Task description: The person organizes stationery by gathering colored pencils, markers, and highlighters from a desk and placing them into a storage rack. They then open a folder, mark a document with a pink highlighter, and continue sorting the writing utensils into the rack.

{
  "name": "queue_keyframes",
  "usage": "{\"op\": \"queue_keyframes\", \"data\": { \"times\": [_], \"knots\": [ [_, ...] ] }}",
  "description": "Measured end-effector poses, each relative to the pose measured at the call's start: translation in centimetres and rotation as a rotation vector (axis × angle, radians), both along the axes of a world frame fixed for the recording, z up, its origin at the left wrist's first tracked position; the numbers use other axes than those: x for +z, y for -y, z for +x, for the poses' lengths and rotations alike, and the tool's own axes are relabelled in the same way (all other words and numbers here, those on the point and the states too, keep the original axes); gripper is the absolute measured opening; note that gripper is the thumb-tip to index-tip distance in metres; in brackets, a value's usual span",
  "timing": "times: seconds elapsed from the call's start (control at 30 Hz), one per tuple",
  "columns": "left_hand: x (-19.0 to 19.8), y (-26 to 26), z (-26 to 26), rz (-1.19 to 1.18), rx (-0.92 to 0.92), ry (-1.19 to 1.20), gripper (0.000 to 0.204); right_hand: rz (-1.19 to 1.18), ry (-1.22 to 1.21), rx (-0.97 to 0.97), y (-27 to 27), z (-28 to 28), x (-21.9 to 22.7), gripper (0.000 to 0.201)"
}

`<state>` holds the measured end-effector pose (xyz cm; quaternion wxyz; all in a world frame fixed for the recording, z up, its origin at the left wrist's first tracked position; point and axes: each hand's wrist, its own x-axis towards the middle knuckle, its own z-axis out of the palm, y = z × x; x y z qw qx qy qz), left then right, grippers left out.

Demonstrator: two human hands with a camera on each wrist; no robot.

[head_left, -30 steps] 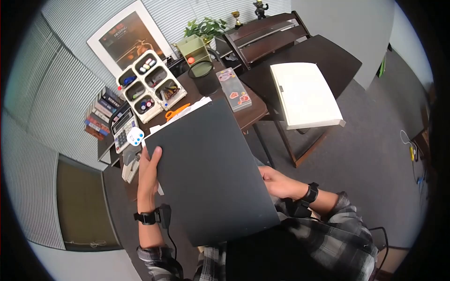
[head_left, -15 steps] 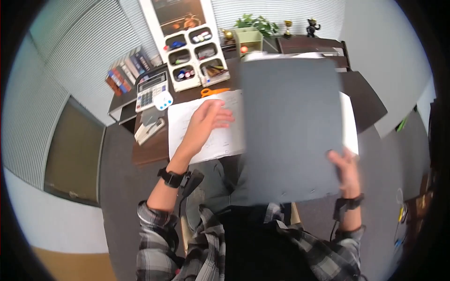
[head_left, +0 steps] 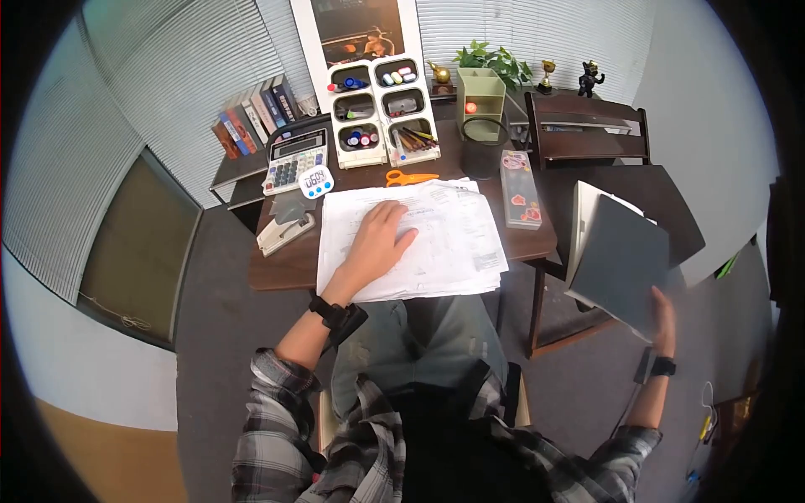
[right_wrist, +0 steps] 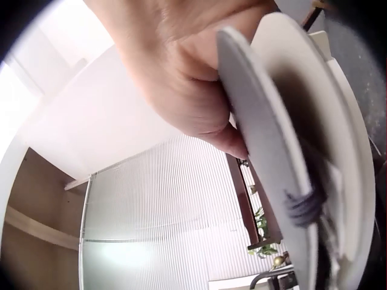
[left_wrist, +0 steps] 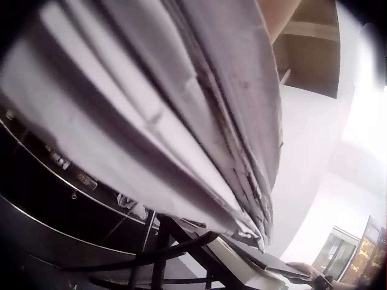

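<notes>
My left hand (head_left: 377, 243) rests with loosely extended fingers on a stack of printed papers (head_left: 457, 251) at the desk's front. In the left wrist view the layered edges of the papers (left_wrist: 151, 115) fill much of the picture. Off to the right, my right hand (head_left: 664, 318) grips the near right edge of a dark grey folder (head_left: 622, 260), thumb on its upper face. The folder is tilted over a cream-white flat case (head_left: 585, 205) on the chair and overlaps it. In the right wrist view the cover's edge (right_wrist: 260, 103) shows a dark cord wound near one end.
Behind the papers lie orange scissors (head_left: 411, 178) and a white organizer (head_left: 362, 159) with stationery. A stapler (head_left: 285, 235), a round timer (head_left: 316, 182) and a calculator (head_left: 295, 161) stand left. A clear pencil box (head_left: 521, 191) and black mesh cup (head_left: 485, 155) are right.
The dark folder has moved from in front of my body to the right, over the chair, in my right hand. My left hand has let go of it and come down on the papers.
</notes>
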<state>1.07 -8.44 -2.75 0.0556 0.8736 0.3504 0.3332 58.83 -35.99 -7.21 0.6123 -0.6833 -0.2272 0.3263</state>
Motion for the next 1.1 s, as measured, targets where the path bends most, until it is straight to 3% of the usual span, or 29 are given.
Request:
{"op": "queue_keyframes", "data": {
  "times": [0.07, 0.13, 0.17, 0.3, 0.37, 0.4, 0.47, 0.6, 0.67, 0.73, 0.8, 0.87, 0.9, 1.0, 1.03, 1.07, 1.1],
  "knots": [
    [0.0, 0.1, 0.0, 0.023, 0.007, 0.010, 0.041, -0.065, 0.003, 0.029, -0.6, 0.1, 0.2, 0.055],
    [-0.1, 0.1, -0.1, -0.004, 0.019, -0.001, 0.041, -0.154, 0.135, 0.064, -1.1, 0.4, 1.5, 0.041],
    [-0.2, 0.2, -0.1, -0.004, 0.026, -0.002, 0.041, -0.241, 0.240, 0.001, -1.5, 1.5, 1.1, 0.043],
    [-0.4, 0.0, -0.2, 0.005, 0.023, 0.012, 0.042, -0.239, 0.352, 0.052, -3.0, 6.2, -1.3, 0.049],
    [-0.4, 0.0, -0.5, 0.018, 0.021, 0.017, 0.041, -0.527, 0.742, -0.007, -3.7, 10.5, -3.9, 0.059],
    [-0.3, 0.0, -0.7, 0.000, 0.022, 0.002, 0.043, -0.525, 0.745, -0.002, -4.0, 10.2, -3.6, 0.059],
    [0.2, 0.3, -0.9, -0.020, 0.025, -0.012, 0.044, -0.647, 1.117, -0.104, -4.6, 9.2, -2.6, 0.059],
    [2.9, 0.8, -1.8, -0.058, 0.021, -0.152, 0.048, -0.764, 1.268, -0.207, -7.1, 7.1, -1.4, 0.059],
    [5.9, 0.9, -2.7, -0.132, -0.010, -0.214, 0.048, -0.622, 1.581, -0.460, -8.7, 1.3, 1.3, 0.059],
    [8.8, 1.2, -3.4, -0.411, -0.018, -0.257, 0.049, -0.672, 1.554, -0.430, -10.9, -0.6, 2.5, 0.056],
    [9.7, 0.9, -4.4, -0.331, -0.016, -0.256, 0.047, -0.502, 1.588, -0.315, -13.0, -3.2, 3.9, 0.052],
    [11.1, 0.2, -4.8, -0.440, -0.035, -0.297, 0.046, -0.299, 1.494, -0.198, -15.4, -6.8, 5.7, 0.046],
    [10.6, -0.6, -5.0, -0.395, -0.055, -0.293, 0.042, -0.105, 1.427, -0.089, -16.8, -9.0, 6.6, 0.038],
    [10.0, -3.4, -3.5, -0.373, -0.137, -0.214, 0.035, 0.292, 0.840, 0.325, -19.7, -20.8, 11.6, 0.023],
    [9.5, -4.4, -2.7, -0.370, -0.137, -0.218, 0.035, 0.342, 0.738, 0.424, -20.7, -23.7, 11.9, 0.021],
    [8.8, -5.5, -1.7, -0.393, -0.154, -0.043, 0.031, 0.320, 0.572, 0.475, -21.1, -27.8, 13.1, 0.019],
    [8.2, -6.5, -0.9, -0.411, -0.170, 0.132, 0.027, 0.388, 0.723, 0.577, -22.1, -30.3, 13.4, 0.019]
  ]
}}
